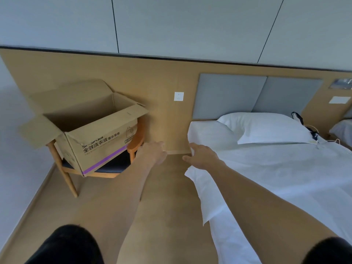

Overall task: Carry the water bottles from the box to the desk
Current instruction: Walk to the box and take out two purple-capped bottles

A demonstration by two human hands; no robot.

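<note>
While both arms are reaching forward, the box (pixel 89 128) is sitting up and to the left of the hands, on a wooden chair (pixel 133 147) against the wall panel. The left hand (pixel 153 152) is the nearer one, just beside the chair's right arm; the right hand (pixel 202 155) is farther off, over the edge of the bed (pixel 266 168). The box's flaps are standing open and its long axis is running from near-left to far-right. Both hands are holding nothing. The left fingers are looking loosely curled downward, and the right fingers (pixel 187 158) are relaxed and slightly spread. I am counting one box, one chair, one pillow (pixel 264 128) and two hands. No bottle is showing: the inside of the box is only partly visible, so I cannot tell how many are lying there. The counter is not in view either.
</note>
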